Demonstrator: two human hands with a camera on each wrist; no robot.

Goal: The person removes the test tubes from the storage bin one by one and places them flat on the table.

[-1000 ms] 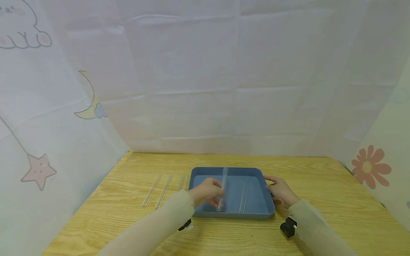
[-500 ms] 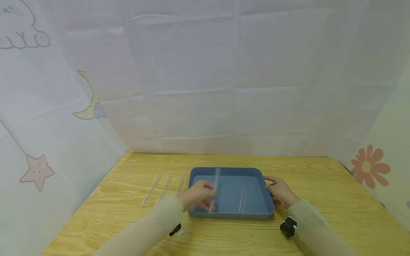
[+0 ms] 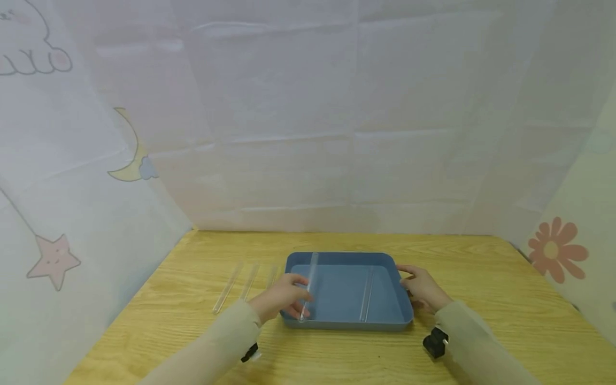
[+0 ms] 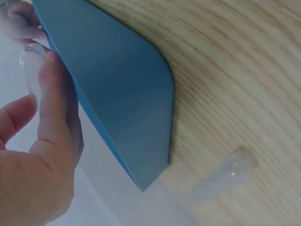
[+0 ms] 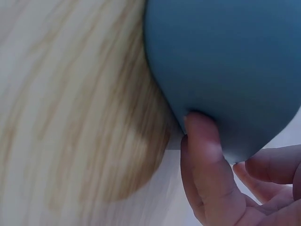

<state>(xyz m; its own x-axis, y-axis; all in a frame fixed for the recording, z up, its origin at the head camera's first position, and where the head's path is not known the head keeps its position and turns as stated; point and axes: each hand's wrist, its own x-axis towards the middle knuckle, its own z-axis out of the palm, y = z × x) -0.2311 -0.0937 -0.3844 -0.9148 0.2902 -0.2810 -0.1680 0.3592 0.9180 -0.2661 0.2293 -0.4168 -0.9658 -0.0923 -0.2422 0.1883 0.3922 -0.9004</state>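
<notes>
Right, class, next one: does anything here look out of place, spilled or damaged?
Nothing stands out. Three clear tubes lie roughly parallel on the table, a fourth tube lies inside the blue tray, and the left hand holds a fifth tube over it. No spill or breakage shows. At most, the backdrop sheet is creased.

Pale yellow wood-grain desk, flat, grain running mostly side to side; on it, right of centre, a shallow rectangular blue tray, plastic-looking, corners rounded; left of that, three slim, clear, round-ended tubes, spaced apart, roughly parallel, slanting: outer tube, middle tube, inner tube; inner one just beside the tray; lower ends of middle and inner hidden in head view.
</notes>
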